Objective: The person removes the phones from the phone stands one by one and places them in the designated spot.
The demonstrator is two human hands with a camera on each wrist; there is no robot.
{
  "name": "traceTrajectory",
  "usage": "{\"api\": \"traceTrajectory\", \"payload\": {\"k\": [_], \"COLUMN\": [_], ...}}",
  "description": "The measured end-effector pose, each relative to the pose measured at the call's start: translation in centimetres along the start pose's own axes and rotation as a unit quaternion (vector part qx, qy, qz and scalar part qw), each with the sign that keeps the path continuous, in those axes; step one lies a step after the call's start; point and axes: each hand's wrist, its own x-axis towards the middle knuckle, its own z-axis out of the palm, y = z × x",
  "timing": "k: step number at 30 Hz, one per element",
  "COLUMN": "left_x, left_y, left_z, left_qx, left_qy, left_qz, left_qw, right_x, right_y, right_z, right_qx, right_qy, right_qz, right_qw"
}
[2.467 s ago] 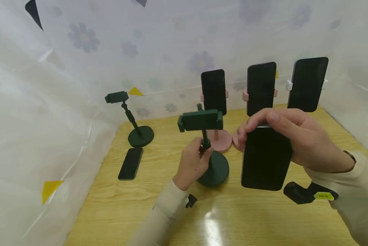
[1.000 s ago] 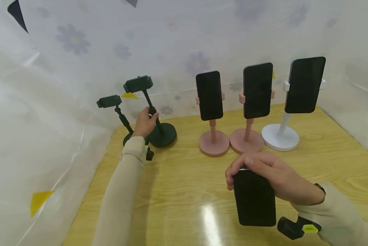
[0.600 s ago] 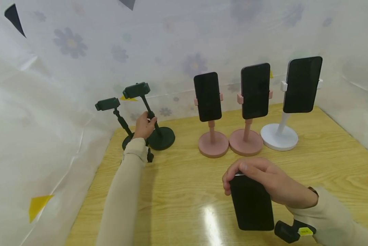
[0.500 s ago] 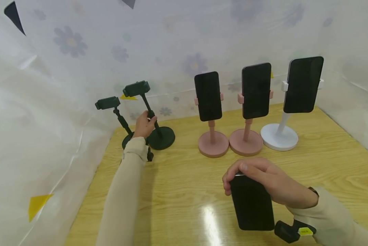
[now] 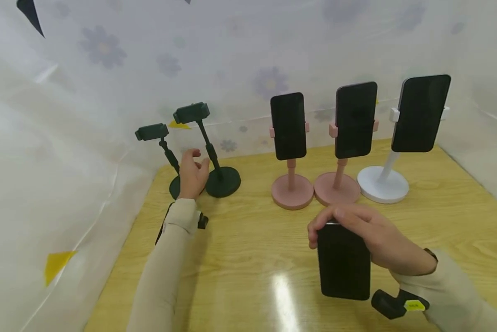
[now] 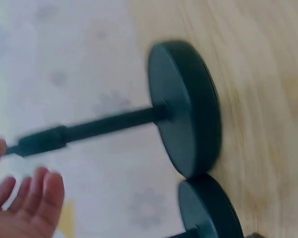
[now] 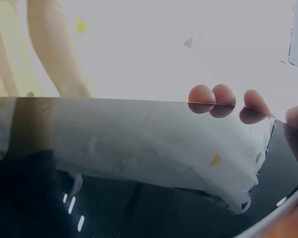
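Observation:
My left hand (image 5: 192, 177) is beside the stem of a dark green phone stand (image 5: 223, 183), its fingers loosely bent and apart from it. In the left wrist view, the hand (image 6: 35, 206) shows spread fingers below the stand's stem. Left of it is a second green stand (image 5: 152, 132), its base partly hidden by the hand and touching the first base. Both green holders carry no phone. My right hand (image 5: 370, 235) grips a black smartphone (image 5: 345, 265) by its upper end, above the table. In the right wrist view, fingertips (image 7: 201, 93) curl over the phone's edge.
Two pink stands (image 5: 292, 191) (image 5: 337, 188) and a white stand (image 5: 383, 184) hold upright phones at the back right. Another phone (image 5: 164, 226) lies on the wooden table (image 5: 240, 258), mostly behind my left sleeve. A flowered sheet (image 5: 232, 55) hangs behind.
My left hand carried the green stand leftward and back, set it next to the other green stand and has let go. My right hand lowered, still holding the smartphone.

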Motion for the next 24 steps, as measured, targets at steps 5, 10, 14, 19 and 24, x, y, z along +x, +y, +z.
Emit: {"api": "traceTrajectory", "payload": {"k": [5,10,14,19,24], "left_x": [-4.1,-8.8,-12.5,-16.7,-19.5], "left_y": [2.8,7.3,10.7,13.5,16.1], "left_z": [-0.8,-1.2,-1.0,-0.6,0.1], "left_qx": [-0.029,-0.048,-0.020,0.034,0.048], "left_qy": [0.038,0.031,0.025,0.000,-0.055], "left_qz": [0.029,0.116,0.207,0.279,0.294], "left_qw": [0.9984,0.9915,0.9779,0.9595,0.9529], "right_x": [0.1,0.2,0.5,1.1,1.6], "right_y": [-0.1,0.1,0.5,1.0,1.2], "right_z": [-1.2,-2.1,-2.0,-1.5,-0.9], "right_qx": [0.014,0.036,0.068,0.110,0.090], "right_qy": [0.006,0.014,0.034,0.055,0.103], "right_qz": [-0.047,-0.090,-0.114,-0.156,-0.183], "right_qw": [0.9988,0.9952,0.9905,0.9801,0.9735]}}
